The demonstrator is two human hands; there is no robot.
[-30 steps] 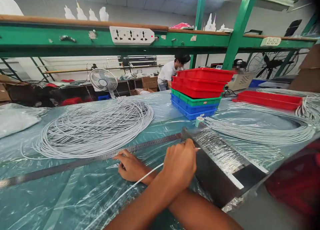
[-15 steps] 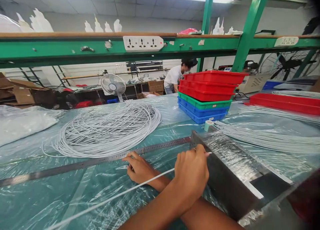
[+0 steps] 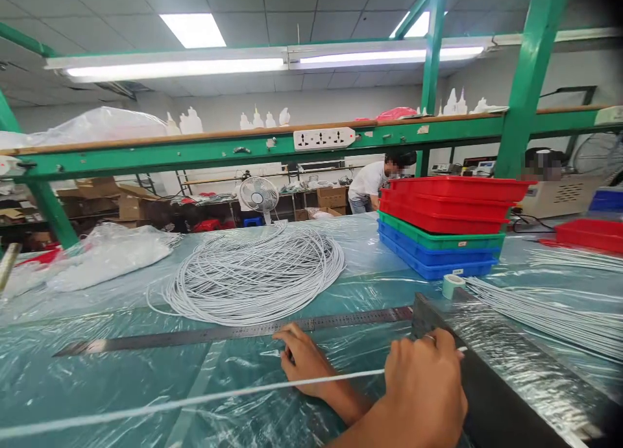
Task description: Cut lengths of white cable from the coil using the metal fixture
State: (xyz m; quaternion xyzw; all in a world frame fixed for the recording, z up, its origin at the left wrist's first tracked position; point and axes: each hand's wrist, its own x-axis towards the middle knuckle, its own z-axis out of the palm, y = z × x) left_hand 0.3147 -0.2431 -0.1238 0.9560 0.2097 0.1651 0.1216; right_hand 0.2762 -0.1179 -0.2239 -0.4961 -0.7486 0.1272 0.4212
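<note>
Nearest to us, our arms cross: the left hand (image 3: 426,386) sits on the right side, its fingers closed around a white cable (image 3: 204,401) that runs leftward across the plastic-covered counter (image 3: 121,389), its end poking out against the dark metal block (image 3: 506,383). Our right hand (image 3: 304,357) lies to the left, fingers curled down by the steel ruler (image 3: 233,332); whether they pinch anything we cannot tell. Just beyond the ruler lies a large coil of white cable (image 3: 256,273). Farther right stand stacked trays (image 3: 445,230), with a tape roll (image 3: 452,286) near them. Beyond the counter, a person (image 3: 372,182) bends over.
</note>
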